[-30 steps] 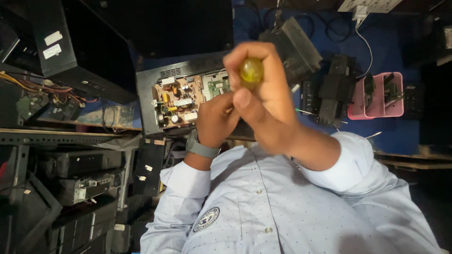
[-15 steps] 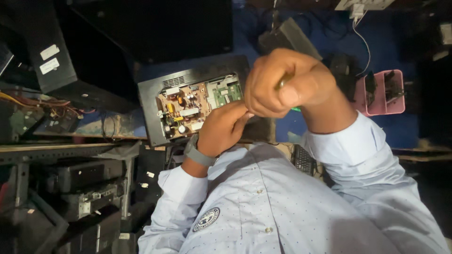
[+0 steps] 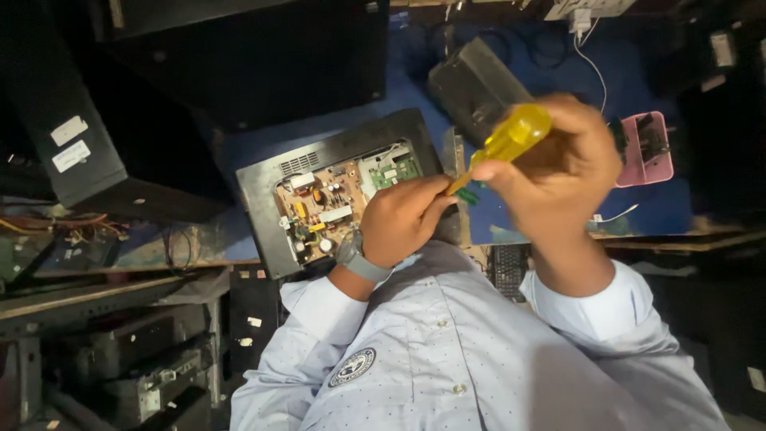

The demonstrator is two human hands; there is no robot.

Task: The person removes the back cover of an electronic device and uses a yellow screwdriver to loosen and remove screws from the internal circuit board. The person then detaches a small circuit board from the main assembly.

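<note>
with both forearms raised over the open black device (image 3: 335,187), the right hand (image 3: 558,172) is closed around the yellow screwdriver handle (image 3: 511,136). the left hand (image 3: 403,223), fingers curled, pinches the shaft near its tip, just beside the exposed circuit board (image 3: 331,203). the screwdriver's long axis is tilted, handle toward upper right, tip toward lower left.

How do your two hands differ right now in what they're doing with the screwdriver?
The right hand is raised and wraps the yellow handle of the screwdriver; the left hand sits lower, at the screwdriver's shaft end over the open circuit board. The left wrist wears a grey watch; the right wrist shows none. Both come out of light blue shirt sleeves.
</note>
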